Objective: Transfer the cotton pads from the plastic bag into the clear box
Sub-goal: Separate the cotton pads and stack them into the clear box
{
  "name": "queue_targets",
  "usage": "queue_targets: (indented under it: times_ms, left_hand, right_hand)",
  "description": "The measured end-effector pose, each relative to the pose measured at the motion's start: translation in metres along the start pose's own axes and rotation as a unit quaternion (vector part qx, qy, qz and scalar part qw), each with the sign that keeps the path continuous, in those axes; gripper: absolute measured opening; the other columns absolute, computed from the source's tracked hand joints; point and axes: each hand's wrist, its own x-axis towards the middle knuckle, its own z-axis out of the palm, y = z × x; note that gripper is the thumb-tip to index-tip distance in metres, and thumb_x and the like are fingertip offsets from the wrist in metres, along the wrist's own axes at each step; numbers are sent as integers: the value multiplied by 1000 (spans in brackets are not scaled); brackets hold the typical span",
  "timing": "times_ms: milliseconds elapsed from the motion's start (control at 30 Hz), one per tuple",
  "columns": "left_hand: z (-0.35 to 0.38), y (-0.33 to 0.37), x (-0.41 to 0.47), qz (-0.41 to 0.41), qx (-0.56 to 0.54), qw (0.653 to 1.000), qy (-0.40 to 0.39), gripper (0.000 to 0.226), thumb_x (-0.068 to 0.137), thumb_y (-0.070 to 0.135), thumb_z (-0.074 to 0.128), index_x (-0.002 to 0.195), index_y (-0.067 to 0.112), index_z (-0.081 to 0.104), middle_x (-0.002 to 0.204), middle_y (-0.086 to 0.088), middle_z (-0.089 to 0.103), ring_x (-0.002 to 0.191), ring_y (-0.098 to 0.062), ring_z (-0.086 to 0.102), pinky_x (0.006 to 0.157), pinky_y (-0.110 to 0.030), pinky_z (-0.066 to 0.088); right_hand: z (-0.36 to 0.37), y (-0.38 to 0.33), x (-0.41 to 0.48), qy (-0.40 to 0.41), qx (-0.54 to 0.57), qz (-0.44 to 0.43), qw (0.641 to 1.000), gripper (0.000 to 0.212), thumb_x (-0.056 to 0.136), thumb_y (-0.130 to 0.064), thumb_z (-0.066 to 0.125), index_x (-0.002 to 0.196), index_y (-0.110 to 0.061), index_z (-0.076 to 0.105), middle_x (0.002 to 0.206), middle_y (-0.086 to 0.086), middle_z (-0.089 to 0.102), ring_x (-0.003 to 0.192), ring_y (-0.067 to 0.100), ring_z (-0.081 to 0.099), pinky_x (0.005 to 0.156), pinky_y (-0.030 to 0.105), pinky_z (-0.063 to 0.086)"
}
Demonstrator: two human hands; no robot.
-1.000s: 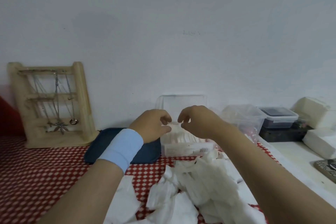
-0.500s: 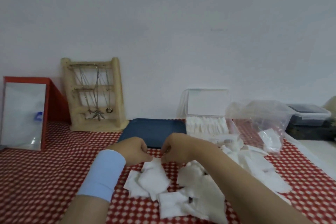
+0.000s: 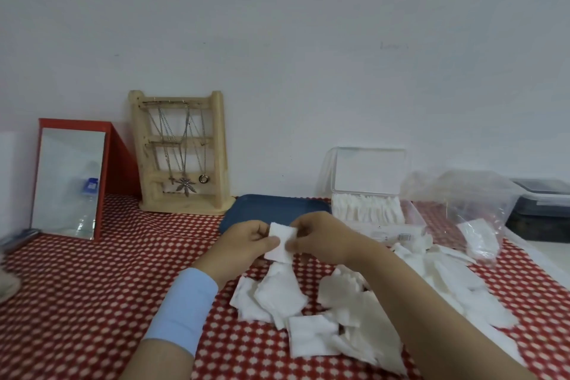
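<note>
Nearest, a heap of loose pads [image 3: 311, 311] on the checked cloth [image 3: 92, 302], outside bag and box alike. Just above it, up off the heap, no longer low and knuckle to knuckle as half a second back: now holding one pad [image 3: 281, 239] clear of the cloth. Pinched at its left edge by the left hand [image 3: 246, 242], thumb against curled fingers. Pinched at its right edge by the right hand [image 3: 324, 236], fingers curled the same way. Looks like squaring it flat before the drop.

Beyond, beside a blue tray [image 3: 271, 208], the box [image 3: 385, 231], lid up, with a row of pads [image 3: 367, 210] already standing inside. Right of that, the bag [image 3: 462, 194], slumped, with a small clump [image 3: 479, 237] left in it.

Reads as a fresh cycle: up at the box a second ago, down for another, now lifting again. Plenty left to move.
</note>
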Motion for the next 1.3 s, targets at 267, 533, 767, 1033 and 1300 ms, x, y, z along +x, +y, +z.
queue_targets:
  times_ms: [267, 533, 767, 1033, 1300]
  left_hand:
    - [1, -8, -1, -16, -124, 985, 116, 9, 95, 15, 68, 93, 16, 76, 94, -4, 79, 92, -23, 75, 84, -38, 62]
    - [-2, -18, 0, -48, -274, 951, 131, 15, 100, 10, 61, 113, 7, 69, 104, -13, 77, 84, -23, 78, 71, -31, 61]
    - [1, -18, 3, -53, -315, 937, 143, 19, 100, 10, 60, 117, 8, 67, 107, -13, 75, 85, -23, 78, 72, -31, 60]
    - [-2, -20, 0, -55, -367, 907, 197, 10, 98, 8, 62, 105, 9, 69, 106, -14, 74, 94, -27, 73, 79, -35, 61]
    - [12, -9, -6, -73, -425, 898, 90, 15, 97, 9, 64, 112, 4, 67, 106, -18, 76, 94, -26, 74, 69, -30, 62]
  right_hand:
    - [0, 2, -6, 12, -1, 0, 1000, 15, 89, -25, 73, 102, -19, 77, 95, -12, 70, 86, 5, 66, 80, 22, 51]
    - [24, 2, 0, -27, -193, 119, 974, 42, 78, -47, 77, 96, -10, 75, 94, 8, 74, 83, 22, 70, 81, 38, 60]
    - [29, -5, -2, -56, -123, 102, 986, 25, 84, -30, 77, 103, -15, 80, 109, 3, 74, 97, 18, 67, 86, 31, 57]
    - [-1, -2, -10, 38, 72, 78, 994, 21, 89, -19, 76, 110, -18, 74, 90, 2, 74, 71, 13, 64, 63, 20, 52]
    - [-11, -10, -14, 41, 259, 18, 965, 15, 90, -12, 73, 86, 1, 67, 82, 16, 58, 72, 24, 55, 63, 29, 51]
